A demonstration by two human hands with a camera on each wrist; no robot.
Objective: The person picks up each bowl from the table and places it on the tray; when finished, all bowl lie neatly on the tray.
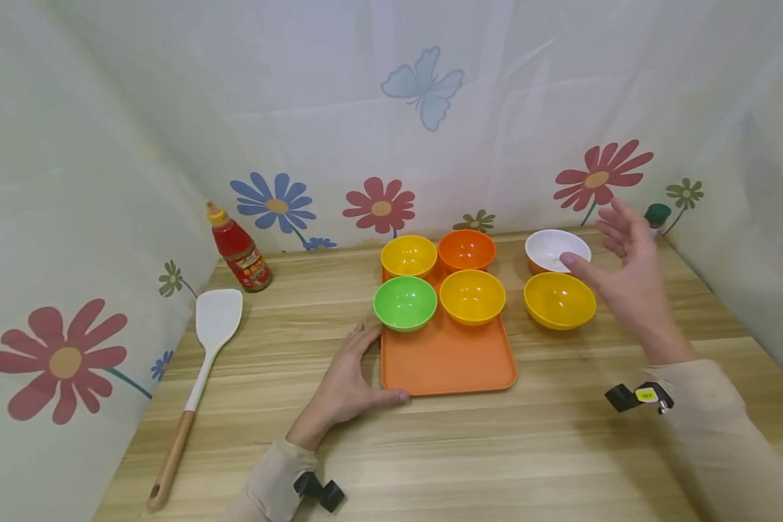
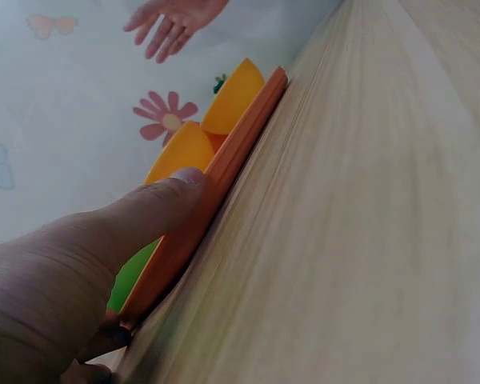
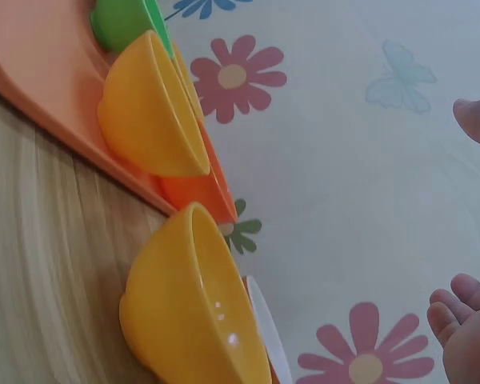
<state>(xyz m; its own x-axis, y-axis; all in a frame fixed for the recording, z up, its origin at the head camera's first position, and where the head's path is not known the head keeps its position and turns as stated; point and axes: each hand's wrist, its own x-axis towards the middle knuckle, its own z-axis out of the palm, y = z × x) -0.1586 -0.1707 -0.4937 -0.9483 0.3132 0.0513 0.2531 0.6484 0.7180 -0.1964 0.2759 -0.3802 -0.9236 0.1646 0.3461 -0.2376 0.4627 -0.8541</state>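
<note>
An orange tray (image 1: 449,362) lies mid-table, with a green bowl (image 1: 405,303), an orange bowl (image 1: 467,250) and two yellow bowls (image 1: 473,297) on its back part. My left hand (image 1: 347,384) touches the tray's front left corner, fingers along the left side and thumb against the front edge (image 2: 194,216). Right of the tray stand another yellow bowl (image 1: 559,301) and, behind it, a bowl white inside and orange outside (image 1: 557,249). Raised beside these two, my right hand (image 1: 633,283) holds nothing, its thumb and fingers spread apart.
A red sauce bottle (image 1: 240,250) with a yellow cap stands at the back left. In front of it lies a white spatula (image 1: 217,319) with a wooden handle. A green-topped container (image 1: 656,215) shows partly behind my right hand. Flowered cloth surrounds the table's back and sides.
</note>
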